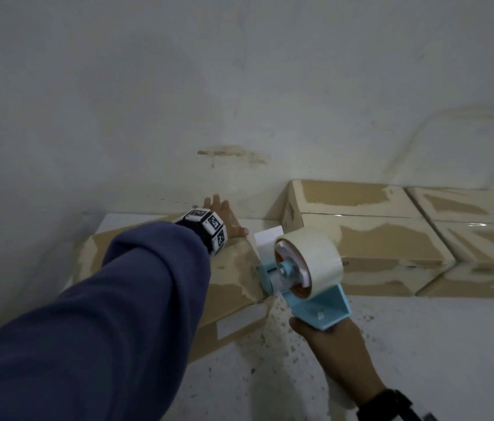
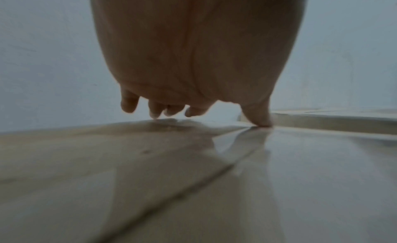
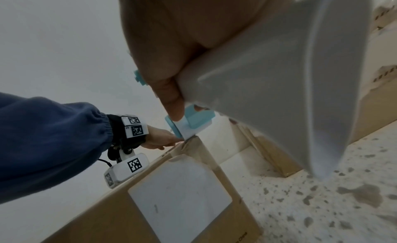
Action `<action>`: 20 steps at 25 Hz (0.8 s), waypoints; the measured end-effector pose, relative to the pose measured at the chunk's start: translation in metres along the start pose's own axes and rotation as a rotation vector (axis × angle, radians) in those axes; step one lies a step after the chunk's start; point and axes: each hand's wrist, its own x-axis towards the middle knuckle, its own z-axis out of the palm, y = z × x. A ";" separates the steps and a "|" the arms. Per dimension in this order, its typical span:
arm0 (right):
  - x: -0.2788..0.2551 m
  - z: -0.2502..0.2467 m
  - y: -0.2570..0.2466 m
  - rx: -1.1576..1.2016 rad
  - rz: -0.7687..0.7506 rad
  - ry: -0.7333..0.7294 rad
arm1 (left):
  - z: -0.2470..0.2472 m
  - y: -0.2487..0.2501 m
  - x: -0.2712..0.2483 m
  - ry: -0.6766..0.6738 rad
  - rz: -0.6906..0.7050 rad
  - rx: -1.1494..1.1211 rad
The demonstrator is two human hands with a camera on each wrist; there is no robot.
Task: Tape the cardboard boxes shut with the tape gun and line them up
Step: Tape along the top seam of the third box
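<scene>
A cardboard box (image 1: 233, 281) lies on the floor at centre left, and its side carries a white label (image 3: 178, 195). My left hand (image 1: 224, 218) lies flat on the far end of its top. Its fingers are spread and the thumb (image 2: 261, 119) presses on the glossy taped seam. My right hand (image 1: 327, 341) grips the handle of the blue tape gun (image 1: 315, 305), which carries a pale tape roll (image 1: 309, 259). The gun's head (image 3: 191, 124) sits at the box's near right top edge. Two taped boxes (image 1: 361, 238) (image 1: 482, 238) stand side by side against the wall on the right.
A pale stained wall (image 1: 239, 86) runs right behind the boxes. The speckled floor (image 1: 421, 344) stretches in front of them. A white strip of floor shows between the near box and the first box on the right.
</scene>
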 end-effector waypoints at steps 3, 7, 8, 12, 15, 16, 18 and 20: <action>-0.002 0.002 0.004 -0.031 -0.019 -0.019 | -0.005 0.016 -0.047 0.039 0.131 0.037; -0.008 0.001 -0.002 -0.039 -0.077 -0.040 | 0.029 0.031 -0.110 -0.030 0.264 0.032; -0.008 -0.001 -0.004 -0.047 -0.084 -0.036 | 0.041 0.032 -0.116 -0.013 0.267 0.036; -0.004 -0.004 -0.019 -0.071 -0.099 -0.055 | 0.062 0.037 -0.103 0.085 0.232 0.077; 0.005 -0.004 -0.039 -0.063 -0.143 -0.107 | 0.059 0.041 -0.091 0.091 0.259 0.179; 0.010 -0.004 -0.047 -0.059 -0.154 -0.128 | 0.058 0.041 -0.088 0.095 0.244 0.184; 0.019 -0.002 -0.058 -0.078 -0.171 -0.150 | 0.056 0.039 -0.080 0.105 0.205 0.164; 0.023 -0.003 -0.057 -0.094 -0.170 -0.157 | 0.056 0.039 -0.075 0.112 0.174 0.153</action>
